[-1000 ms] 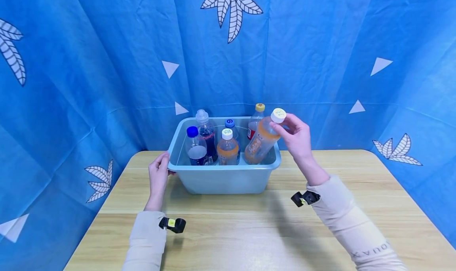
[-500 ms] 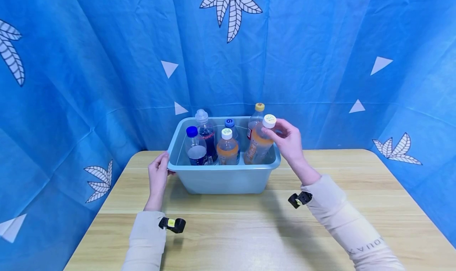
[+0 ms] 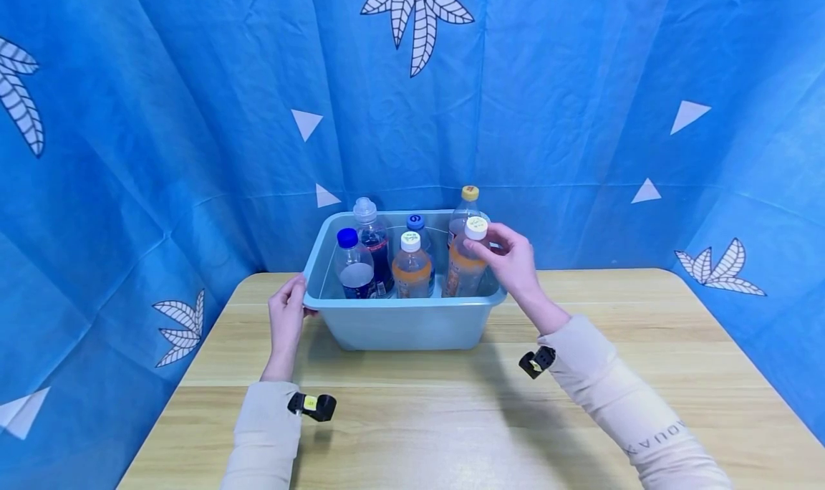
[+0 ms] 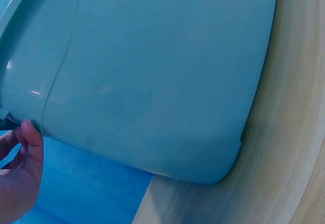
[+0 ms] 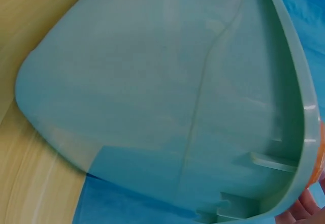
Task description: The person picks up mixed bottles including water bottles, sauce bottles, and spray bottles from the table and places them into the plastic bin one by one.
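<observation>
A light blue plastic bin (image 3: 406,327) stands on the table with several drink bottles upright inside. My left hand (image 3: 286,314) grips the bin's rim at its front left corner; the left wrist view has the thumb (image 4: 33,145) against the rim from below. At the bin's right end, my right hand (image 3: 515,264) holds a white-capped orange drink bottle (image 3: 465,266) near its neck. That bottle is almost upright, its base hidden behind the bin's front wall. In the right wrist view only fingertips (image 5: 304,206) and an orange sliver of the bottle (image 5: 321,158) show past the rim.
Left in the bin are a dark-blue-capped bottle (image 3: 356,271) and a clear-capped dark one (image 3: 377,250). A second white-capped orange bottle (image 3: 411,271) stands mid-bin, before a blue-capped bottle (image 3: 415,223). A yellow-capped bottle (image 3: 468,207) is behind the held one. Blue curtain (image 3: 412,132) surrounds the wooden table (image 3: 419,418).
My right hand has moved left and down with the orange bottle, which has gone from a rightward tilt to nearly upright in the bin. The left hand has stayed on the rim.
</observation>
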The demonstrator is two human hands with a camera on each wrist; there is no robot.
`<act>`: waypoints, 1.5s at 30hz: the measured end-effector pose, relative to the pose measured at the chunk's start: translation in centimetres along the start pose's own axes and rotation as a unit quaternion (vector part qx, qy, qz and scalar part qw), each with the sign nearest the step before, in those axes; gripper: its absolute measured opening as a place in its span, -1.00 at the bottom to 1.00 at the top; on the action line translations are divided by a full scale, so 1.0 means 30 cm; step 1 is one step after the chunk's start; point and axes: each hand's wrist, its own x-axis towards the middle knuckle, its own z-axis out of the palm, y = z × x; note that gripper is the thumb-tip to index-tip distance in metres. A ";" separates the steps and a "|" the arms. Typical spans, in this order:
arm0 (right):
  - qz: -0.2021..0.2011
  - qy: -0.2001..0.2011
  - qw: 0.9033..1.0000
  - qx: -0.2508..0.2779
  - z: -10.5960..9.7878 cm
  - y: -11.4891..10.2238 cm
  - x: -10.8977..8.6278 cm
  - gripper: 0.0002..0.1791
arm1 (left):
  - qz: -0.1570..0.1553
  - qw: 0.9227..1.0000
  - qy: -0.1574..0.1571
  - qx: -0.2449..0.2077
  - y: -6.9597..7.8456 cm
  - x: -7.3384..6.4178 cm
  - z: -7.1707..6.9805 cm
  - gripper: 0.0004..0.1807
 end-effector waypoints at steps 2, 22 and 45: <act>0.004 -0.003 1.000 -0.008 0.004 0.005 0.000 -0.56 | -0.002 1.000 -0.004 0.003 -0.009 0.001 -0.005 -0.60; 0.044 -0.034 0.998 -0.032 0.017 -0.069 -0.041 -0.64 | -0.005 1.000 -0.010 -0.009 0.087 -0.052 0.018 -0.60; 0.040 -0.059 0.995 -0.069 0.024 0.054 -0.014 -0.55 | 0.020 1.000 -0.010 -0.006 -0.096 0.031 -0.019 -0.61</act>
